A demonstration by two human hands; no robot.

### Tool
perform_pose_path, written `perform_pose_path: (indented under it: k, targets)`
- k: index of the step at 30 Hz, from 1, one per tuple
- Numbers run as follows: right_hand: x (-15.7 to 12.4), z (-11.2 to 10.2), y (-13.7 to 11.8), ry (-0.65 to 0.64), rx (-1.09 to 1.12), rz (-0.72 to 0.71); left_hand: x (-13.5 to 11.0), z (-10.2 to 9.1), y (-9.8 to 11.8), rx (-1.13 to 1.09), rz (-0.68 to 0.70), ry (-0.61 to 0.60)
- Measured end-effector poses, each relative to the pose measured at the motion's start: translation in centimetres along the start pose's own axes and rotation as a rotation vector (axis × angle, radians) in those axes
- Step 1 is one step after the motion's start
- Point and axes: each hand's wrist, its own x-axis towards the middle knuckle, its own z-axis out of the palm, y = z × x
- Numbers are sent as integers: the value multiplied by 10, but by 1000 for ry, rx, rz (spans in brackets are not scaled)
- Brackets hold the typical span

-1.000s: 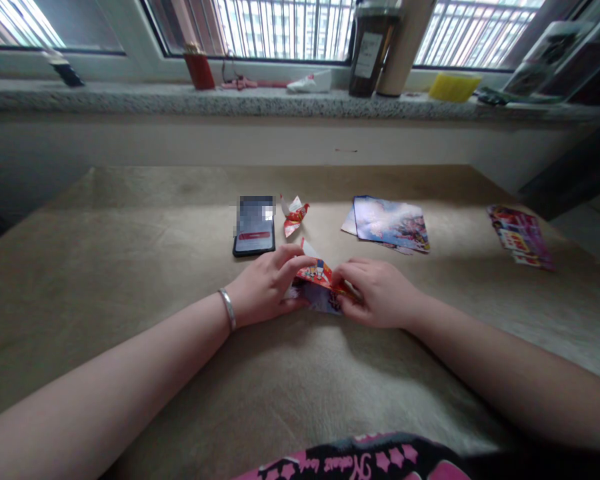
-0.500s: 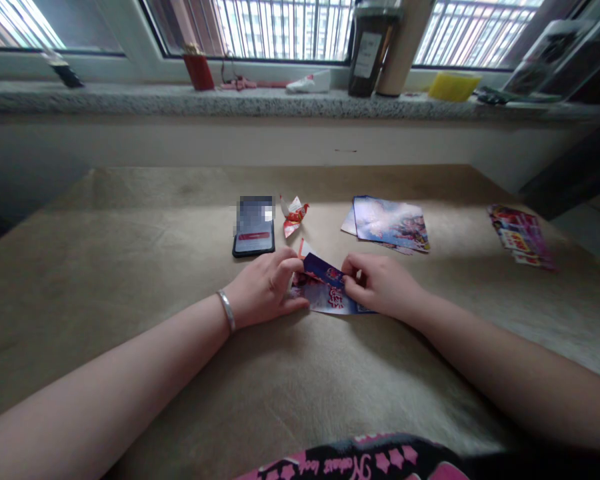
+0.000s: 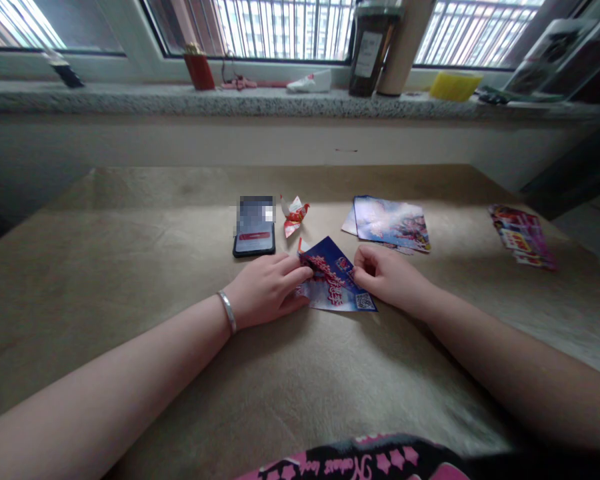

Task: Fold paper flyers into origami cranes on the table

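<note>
A blue and purple printed paper sheet (image 3: 333,283) lies on the table between my hands, with red lettering and a QR code at its lower right corner. Its top rises to a point. My left hand (image 3: 273,287) grips the sheet's left side, fingers over it and thumb at the lower edge. At the right edge, my right hand (image 3: 387,277) is closed in a pinch on the paper; the fingertips partly hide the contact. A small white and orange paper corner (image 3: 304,245) shows behind the sheet. Just beyond is a red and white folded paper crane (image 3: 295,217).
A phone (image 3: 254,227) lies left of the crane. Several printed sheets (image 3: 393,223) are stacked at back right, and red and pink printed papers (image 3: 523,239) lie farther right. The windowsill (image 3: 280,103) holds a dark jar (image 3: 373,50) and a yellow block (image 3: 455,87).
The sheet's top flap, earlier folded down toward me, now stands opened up into a point, showing more lettering and the QR code. My right hand has shifted slightly right.
</note>
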Motion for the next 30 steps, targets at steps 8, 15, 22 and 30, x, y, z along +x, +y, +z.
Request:
perform_pose_path:
  k: [8, 15, 22, 30]
  targets:
    - [3, -3, 7, 42, -181, 72, 1, 5, -3, -44, 21, -40]
    - [-1, 3, 11, 338, -247, -296, 0, 8, -5, -123, 15, -54]
    - [3, 4, 20, 193, -390, -508, 1, 5, -4, -139, 8, -116]
    - [8, 1, 21, 64, -262, -597, 3, 1, -2, -128, -2, -125]
